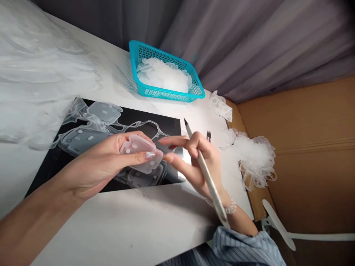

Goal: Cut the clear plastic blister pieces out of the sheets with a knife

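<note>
My left hand (102, 162) is closed on a small translucent, frosted silicone-like piece (135, 147) with rounded corners and several small holes or marks, its thumb pressed on the face. Close to the right edge of that piece are the thumb and index finger of my right hand (209, 162); whether they touch it I cannot tell. A slim white pen-like tool (208, 178) with a dark pointed tip lies across my right hand, tucked between the fingers, tip upward. Beneath both hands, a black mat (172, 125) bears more translucent moulded sheets (83, 139) with thin connected strips.
A turquoise basket (169, 93) behind the mat holds a heap of similar translucent pieces. Large stacked sheets (41, 74) lie at left. Small dark snips (208, 136) and offcut piles (253, 157) are at right, beside an open cardboard box (305, 136). A grey curtain hangs behind.
</note>
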